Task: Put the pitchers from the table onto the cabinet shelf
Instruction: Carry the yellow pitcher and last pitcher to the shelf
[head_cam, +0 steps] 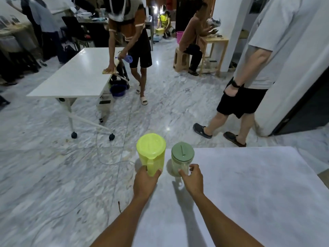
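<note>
Both pitchers gripped at the table's far left corner, ready to lift

My left hand is closed on the yellow-green pitcher, my right hand on the clear green-lidded pitcher beside it on the white table; I should raise both level, lids up, cabinet unseen

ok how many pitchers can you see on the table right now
2. The yellow pitcher stands at the table's far left corner, with the left hand on its handle. The clear pitcher stands just right of it, held by the right hand. No others visible.
</note>
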